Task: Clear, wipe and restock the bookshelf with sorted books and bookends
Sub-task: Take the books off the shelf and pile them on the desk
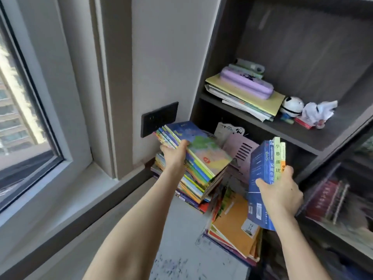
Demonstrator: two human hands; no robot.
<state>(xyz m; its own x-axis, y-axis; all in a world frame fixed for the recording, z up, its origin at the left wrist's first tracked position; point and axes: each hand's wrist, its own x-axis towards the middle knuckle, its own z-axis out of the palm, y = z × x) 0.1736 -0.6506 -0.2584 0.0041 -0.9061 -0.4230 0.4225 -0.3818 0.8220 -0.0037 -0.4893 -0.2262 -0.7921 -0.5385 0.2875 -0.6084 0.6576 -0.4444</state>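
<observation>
My left hand (174, 156) grips a thick bundle of thin colourful picture books (203, 152), tilted, above a taller pile of similar books (191, 190) on the desk. My right hand (280, 190) holds three upright books (262, 178), a blue one in front, then a green and an orange one, in front of the dark bookshelf (252, 120). A pink metal bookend (238, 152) with slots stands behind the piles. A lower stack topped by an orange book (232, 225) lies nearer me.
The upper shelf holds a flat pile of papers with a purple pencil case (246, 82), a panda figure (292, 107) and crumpled paper (319, 112). Red books (327, 199) sit behind glass at right. A black wall socket (159, 118), a window (20, 118) and its sill are at left.
</observation>
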